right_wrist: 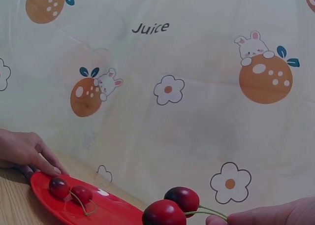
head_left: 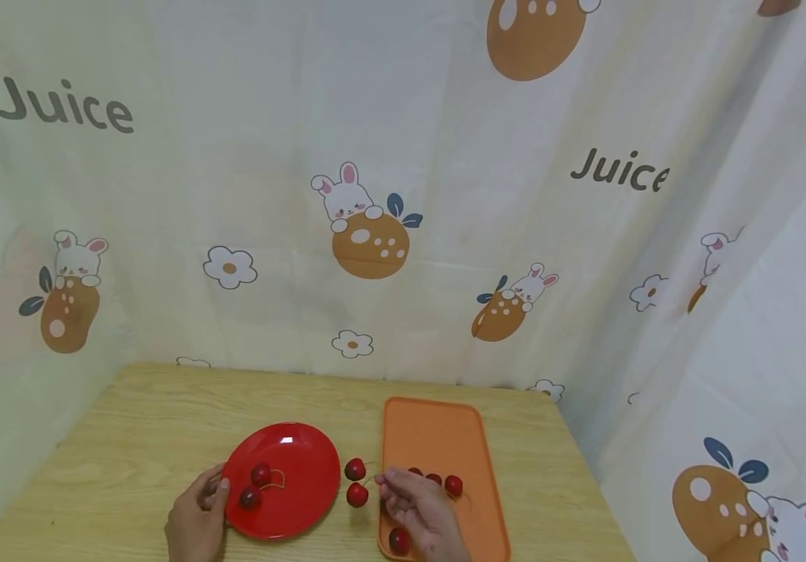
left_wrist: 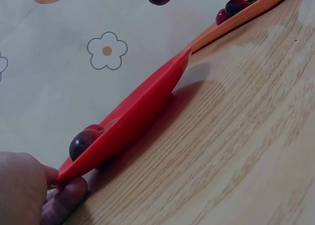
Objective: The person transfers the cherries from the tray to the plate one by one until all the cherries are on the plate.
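Observation:
My left hand [head_left: 197, 515] grips the left rim of a red plate [head_left: 304, 484], thumb on top and fingers beneath in the left wrist view. On the plate lies a pair of dark red cherries [head_left: 256, 485] with joined stems. Between the plate and an orange tray, my right hand [head_left: 422, 507] pinches the green stems of two more cherries [right_wrist: 170, 210], which hang to the left of its fingertips. Several cherries [head_left: 453, 485] sit in the orange tray [head_left: 438, 429], partly hidden behind the right hand.
Both the plate and the tray are on a light wooden table [head_left: 185, 406]. Behind and on the sides hangs a pale curtain [head_left: 248, 156] printed with rabbits, fruit and the word Juice.

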Motion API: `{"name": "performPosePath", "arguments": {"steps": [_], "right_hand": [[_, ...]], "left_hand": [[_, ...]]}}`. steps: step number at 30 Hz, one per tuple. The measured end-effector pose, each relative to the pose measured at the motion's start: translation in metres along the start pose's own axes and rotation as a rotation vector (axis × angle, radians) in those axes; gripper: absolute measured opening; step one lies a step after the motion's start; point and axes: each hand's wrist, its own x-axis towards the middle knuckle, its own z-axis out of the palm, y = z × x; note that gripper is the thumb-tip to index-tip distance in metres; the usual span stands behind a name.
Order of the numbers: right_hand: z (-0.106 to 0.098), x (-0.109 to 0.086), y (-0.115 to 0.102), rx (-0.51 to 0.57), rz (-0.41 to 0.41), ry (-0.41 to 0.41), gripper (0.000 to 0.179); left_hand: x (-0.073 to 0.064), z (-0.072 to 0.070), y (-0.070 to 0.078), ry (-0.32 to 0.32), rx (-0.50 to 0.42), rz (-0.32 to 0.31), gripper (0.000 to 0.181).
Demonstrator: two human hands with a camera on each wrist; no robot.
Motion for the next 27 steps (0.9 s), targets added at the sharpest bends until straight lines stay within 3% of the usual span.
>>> {"name": "performPosePath", "arguments": {"steps": [7, 27], "right_hand": [[0.004, 0.002, 0.001, -0.028, 0.003, -0.014, 0.014], [0.02, 0.006, 0.01, -0.064, 0.001, -0.033, 0.013]], "left_hand": [[0.001, -0.001, 0.003, -0.017, -0.011, -0.016, 0.04], [0.0, -0.005, -0.001, -0.007, 0.001, 0.05, 0.038]]}}
